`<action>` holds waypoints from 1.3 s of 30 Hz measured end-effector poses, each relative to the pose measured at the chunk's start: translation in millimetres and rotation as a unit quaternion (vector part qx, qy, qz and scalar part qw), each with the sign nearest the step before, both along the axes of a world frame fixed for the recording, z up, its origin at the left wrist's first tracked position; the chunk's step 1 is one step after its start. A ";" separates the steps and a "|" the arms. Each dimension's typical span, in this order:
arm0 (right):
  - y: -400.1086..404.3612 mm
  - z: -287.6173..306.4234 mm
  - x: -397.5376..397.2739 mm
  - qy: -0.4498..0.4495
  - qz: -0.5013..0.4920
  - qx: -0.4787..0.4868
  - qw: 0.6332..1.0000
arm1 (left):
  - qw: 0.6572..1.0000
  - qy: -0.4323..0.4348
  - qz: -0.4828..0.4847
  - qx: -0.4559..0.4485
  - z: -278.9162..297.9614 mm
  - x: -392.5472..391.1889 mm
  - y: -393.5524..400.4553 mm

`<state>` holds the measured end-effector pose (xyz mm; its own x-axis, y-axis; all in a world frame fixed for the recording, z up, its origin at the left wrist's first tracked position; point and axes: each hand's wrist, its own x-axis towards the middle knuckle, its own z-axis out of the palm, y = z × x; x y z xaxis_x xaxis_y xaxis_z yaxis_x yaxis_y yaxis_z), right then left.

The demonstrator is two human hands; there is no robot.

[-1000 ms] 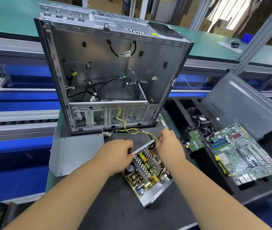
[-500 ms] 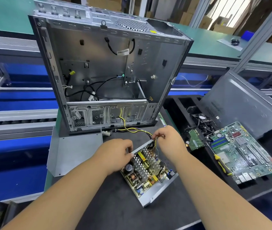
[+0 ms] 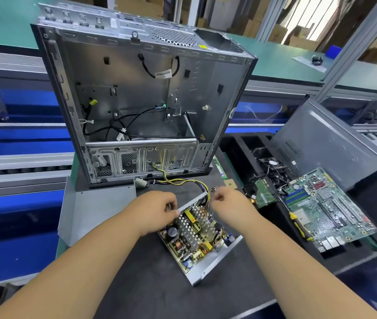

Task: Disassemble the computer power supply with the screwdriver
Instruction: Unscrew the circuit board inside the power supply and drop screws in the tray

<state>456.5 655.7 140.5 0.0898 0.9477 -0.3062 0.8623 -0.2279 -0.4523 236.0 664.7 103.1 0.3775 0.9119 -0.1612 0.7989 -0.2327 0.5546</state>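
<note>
The opened power supply [image 3: 196,240] lies on the black mat in front of me, its circuit board with heat sinks and capacitors exposed in a grey metal tray. My left hand [image 3: 155,210] grips the tray's far-left wall. My right hand [image 3: 229,203] pinches the bundle of yellow and black wires [image 3: 183,180] where it leaves the far corner of the supply. The wires run back into the empty computer case [image 3: 137,100]. A yellow-handled screwdriver [image 3: 300,226] lies to the right beside the motherboard, in neither hand.
The upright case stands just behind the supply. A grey metal cover [image 3: 95,210] lies to the left. A black foam tray [image 3: 366,254] on the right holds a green motherboard [image 3: 327,208], a small card and a fan. A dark side panel [image 3: 330,141] leans behind it.
My right hand has drawn back slightly toward the right along the wires. The left hand keeps its grip on the tray wall. The camera has shifted a little.
</note>
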 end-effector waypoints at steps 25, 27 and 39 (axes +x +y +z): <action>-13.1 -0.8 -0.4 -0.014 0.055 -0.061 0.997 | 0.994 0.085 -0.050 0.049 -0.5 7.8 -0.5; -8.1 2.5 6.5 0.018 0.051 -0.068 0.996 | 0.992 0.093 -0.053 0.062 -0.6 8.0 -1.2; 5.5 -7.8 26.5 0.074 0.085 -0.090 0.990 | 0.989 0.115 -0.017 0.095 -0.6 15.3 -14.9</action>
